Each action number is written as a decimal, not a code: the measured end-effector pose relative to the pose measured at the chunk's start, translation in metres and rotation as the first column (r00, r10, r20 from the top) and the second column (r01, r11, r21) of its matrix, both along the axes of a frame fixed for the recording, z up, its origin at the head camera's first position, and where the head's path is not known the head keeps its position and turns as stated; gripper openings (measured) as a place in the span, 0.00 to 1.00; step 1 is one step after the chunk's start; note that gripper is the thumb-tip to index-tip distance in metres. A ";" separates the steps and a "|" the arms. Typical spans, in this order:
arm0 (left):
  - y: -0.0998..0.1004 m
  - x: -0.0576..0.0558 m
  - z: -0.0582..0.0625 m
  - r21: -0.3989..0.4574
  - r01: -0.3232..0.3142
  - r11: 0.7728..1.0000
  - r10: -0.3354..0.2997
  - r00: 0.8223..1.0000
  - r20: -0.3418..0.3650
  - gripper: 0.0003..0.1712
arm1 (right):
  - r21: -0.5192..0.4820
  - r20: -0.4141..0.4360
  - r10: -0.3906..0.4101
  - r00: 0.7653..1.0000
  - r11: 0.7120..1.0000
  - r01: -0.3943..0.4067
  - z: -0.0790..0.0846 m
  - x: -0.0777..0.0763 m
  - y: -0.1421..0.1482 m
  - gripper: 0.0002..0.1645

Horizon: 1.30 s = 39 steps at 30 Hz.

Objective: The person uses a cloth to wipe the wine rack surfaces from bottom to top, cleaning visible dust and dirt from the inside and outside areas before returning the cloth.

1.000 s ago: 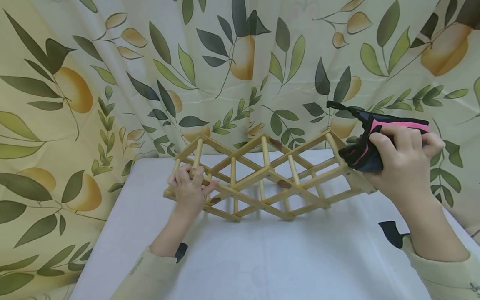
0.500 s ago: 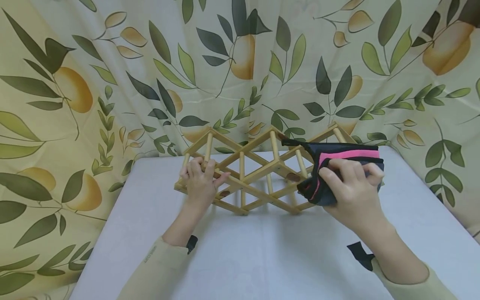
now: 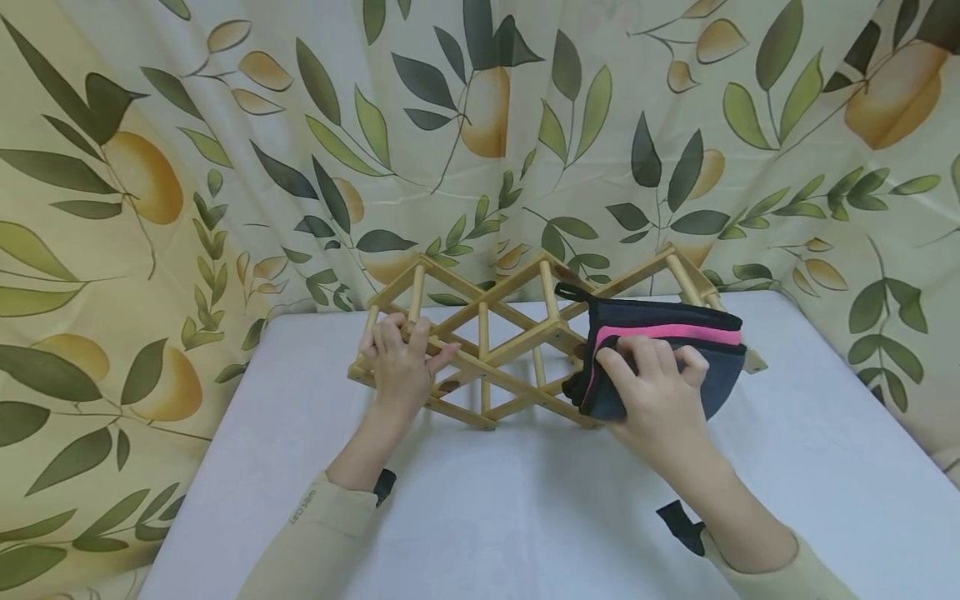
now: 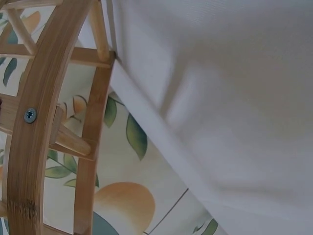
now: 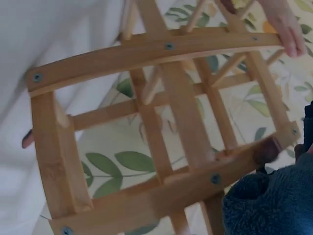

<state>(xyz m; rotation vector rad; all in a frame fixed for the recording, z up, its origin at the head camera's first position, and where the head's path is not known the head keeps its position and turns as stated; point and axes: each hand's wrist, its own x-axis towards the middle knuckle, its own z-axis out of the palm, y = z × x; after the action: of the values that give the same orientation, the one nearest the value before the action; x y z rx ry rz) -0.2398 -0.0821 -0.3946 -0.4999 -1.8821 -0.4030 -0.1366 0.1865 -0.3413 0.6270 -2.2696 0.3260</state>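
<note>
A wooden folding lattice rack (image 3: pixel 517 337) with round crossbars stands on the table, its slats crossing in diamonds. My left hand (image 3: pixel 401 362) grips a slat near its left end; in the right wrist view part of that hand (image 5: pixel 283 24) shows at the upper right. My right hand (image 3: pixel 663 392) pinches a dark blue cloth piece (image 3: pixel 720 379) with a pink stripe, black edging and a small loop. It overlaps the rack's right half in the head view. In the right wrist view the cloth (image 5: pixel 274 200) looks fluffy, right at a slat with a dark brown mark.
A white cloth (image 3: pixel 510 517) covers the table. Behind it and to the left hangs a curtain (image 3: pixel 480 192) printed with leaves and fruit. Screw heads (image 4: pixel 30 115) show on the slats in the left wrist view.
My right hand has moved left with the dark blue cloth, from the rack's right end toward its middle. The rack and my left hand have shifted slightly right.
</note>
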 end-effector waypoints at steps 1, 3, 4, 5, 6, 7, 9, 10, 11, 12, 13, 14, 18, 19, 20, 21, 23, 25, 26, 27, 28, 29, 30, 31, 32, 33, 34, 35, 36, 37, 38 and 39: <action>0.000 0.000 0.000 -0.001 0.001 1.000 -0.001 1.000 0.001 0.29 | 0.002 0.011 -0.007 1.000 1.000 0.007 -0.002 -0.001 -0.001 0.38; 0.000 0.001 0.001 -0.002 0.006 1.000 -0.006 1.000 0.008 0.29 | 0.007 0.036 -0.024 0.999 1.000 0.024 -0.005 -0.004 -0.003 0.38; 0.000 0.001 0.001 -0.005 0.010 1.000 -0.010 1.000 0.015 0.29 | 0.011 0.050 -0.032 0.998 0.999 0.032 -0.007 -0.006 -0.004 0.38; 0.000 0.002 0.001 -0.009 0.018 1.000 -0.018 1.000 0.025 0.28 | 0.014 0.064 -0.043 0.997 0.999 0.042 -0.008 -0.007 -0.004 0.38; 0.000 0.002 0.001 -0.013 0.025 1.000 -0.024 0.999 0.034 0.28 | 0.019 0.081 -0.055 0.995 0.998 0.054 -0.009 -0.009 -0.005 0.40; 0.000 0.003 0.002 -0.017 0.029 0.999 -0.028 0.999 0.041 0.28 | 0.026 0.100 -0.067 0.993 0.998 0.065 -0.009 -0.010 -0.006 0.41; -0.001 0.004 0.003 -0.023 0.041 0.999 -0.040 0.998 0.056 0.28 | 0.038 0.131 -0.094 0.987 0.995 0.089 -0.009 -0.012 -0.007 0.43; -0.001 0.004 0.003 -0.027 0.045 0.999 -0.043 0.997 0.062 0.28 | 0.046 0.144 -0.106 0.984 0.994 0.101 -0.009 -0.012 -0.008 0.44; -0.002 0.004 0.003 -0.028 0.053 0.998 -0.051 0.996 0.068 0.28 | 0.053 0.159 -0.120 0.980 0.992 0.113 -0.009 -0.013 -0.009 0.44; -0.002 0.005 0.003 -0.029 0.059 0.998 -0.057 0.996 0.073 0.27 | 0.061 0.174 -0.133 0.976 0.990 0.124 -0.009 -0.014 -0.010 0.44; -0.003 0.005 0.004 -0.027 0.068 0.997 -0.066 0.995 0.080 0.27 | 0.071 0.190 -0.145 0.971 0.989 0.134 -0.008 -0.014 -0.011 0.44; -0.004 0.005 0.004 -0.025 0.077 0.997 -0.075 0.993 0.087 0.27 | 0.080 0.204 -0.157 0.966 0.986 0.143 -0.008 -0.015 -0.012 0.44; -0.005 0.005 0.004 -0.009 0.116 0.993 -0.114 0.988 0.108 0.26 | 0.119 0.249 -0.200 0.948 0.977 0.175 -0.008 -0.018 -0.015 0.42; -0.005 0.006 0.004 -0.003 0.125 0.992 -0.124 0.986 0.113 0.25 | 0.126 0.253 -0.208 0.945 0.975 0.181 -0.008 -0.019 -0.016 0.42; -0.005 0.006 0.005 0.003 0.132 0.991 -0.131 0.985 0.116 0.25 | 0.128 0.257 -0.213 0.943 0.974 0.186 -0.008 -0.020 -0.017 0.41; -0.005 0.006 0.005 0.009 0.139 0.990 -0.139 0.983 0.119 0.25 | 0.132 0.259 -0.218 0.941 0.973 0.190 -0.008 -0.021 -0.018 0.41; -0.004 0.006 0.006 0.021 0.152 0.988 -0.154 0.980 0.125 0.25 | 0.130 0.258 -0.223 0.940 0.972 0.195 -0.009 -0.023 -0.019 0.40; -0.004 0.006 0.007 0.033 0.161 0.986 -0.164 0.978 0.128 0.24 | 0.123 0.256 -0.222 0.941 0.973 0.196 -0.010 -0.024 -0.020 0.39; -0.004 0.006 0.007 0.037 0.162 0.986 -0.166 0.978 0.129 0.24 | 0.118 0.252 -0.220 0.942 0.973 0.196 -0.010 -0.025 -0.021 0.39; -0.004 0.006 0.007 0.041 0.164 0.986 -0.168 0.977 0.128 0.24 | 0.116 0.245 -0.219 0.945 0.974 0.196 -0.011 -0.026 -0.021 0.39; -0.004 0.006 0.007 0.044 0.166 0.985 -0.170 0.977 0.127 0.24 | 0.115 0.238 -0.216 0.947 0.974 0.194 -0.012 -0.026 -0.022 0.39; -0.004 0.006 0.007 0.047 0.166 0.985 -0.171 0.977 0.125 0.24 | 0.114 0.230 -0.214 0.949 0.975 0.192 -0.012 -0.027 -0.022 0.38; -0.005 0.006 0.007 0.050 0.168 0.985 -0.173 0.977 0.124 0.24 | 0.115 0.223 -0.211 0.952 0.975 0.189 -0.013 -0.027 -0.023 0.38; -0.005 0.006 0.007 0.051 0.169 0.984 -0.174 0.977 0.124 0.24 | 0.116 0.213 -0.208 0.955 0.976 0.186 -0.014 -0.028 -0.023 0.38; -0.005 0.006 0.007 0.052 0.171 0.984 -0.177 0.976 0.124 0.24 | 0.114 0.202 -0.203 0.958 0.976 0.183 -0.014 -0.028 -0.023 0.37; -0.005 0.007 0.007 0.052 0.173 0.984 -0.178 0.976 0.125 0.24 | 0.110 0.194 -0.197 0.961 0.978 0.178 -0.015 -0.028 -0.022 0.37; -0.005 0.007 0.007 0.051 0.173 0.984 -0.179 0.976 0.127 0.24 | 0.102 0.185 -0.190 0.964 0.980 0.173 -0.016 -0.029 -0.022 0.37; -0.005 0.007 0.007 0.050 0.174 0.984 -0.179 0.975 0.132 0.24 | 0.091 0.174 -0.181 0.968 0.982 0.167 -0.016 -0.029 -0.021 0.36; -0.005 0.007 0.007 0.049 0.174 0.984 -0.179 0.974 0.138 0.24 | 0.078 0.164 -0.171 0.971 0.984 0.160 -0.017 -0.030 -0.021 0.36; -0.005 0.008 0.008 0.048 0.173 0.984 -0.178 0.974 0.143 0.24 | 0.064 0.154 -0.163 0.975 0.986 0.154 -0.018 -0.030 -0.020 0.35; -0.005 0.008 0.008 0.046 0.171 0.984 -0.176 0.973 0.149 0.24 | 0.050 0.143 -0.154 0.978 0.988 0.149 -0.018 -0.030 -0.020 0.35; -0.005 0.008 0.009 0.043 0.168 0.985 -0.173 0.973 0.155 0.25 | 0.036 0.133 -0.149 0.980 0.989 0.146 -0.019 -0.031 -0.019 0.34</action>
<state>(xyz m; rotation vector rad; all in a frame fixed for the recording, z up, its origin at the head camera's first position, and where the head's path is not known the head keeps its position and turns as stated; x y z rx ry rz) -0.2314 -0.0871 -0.3858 -0.6275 -1.9892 -0.5986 -0.1671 0.1673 -0.3606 0.4585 -2.4378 0.2732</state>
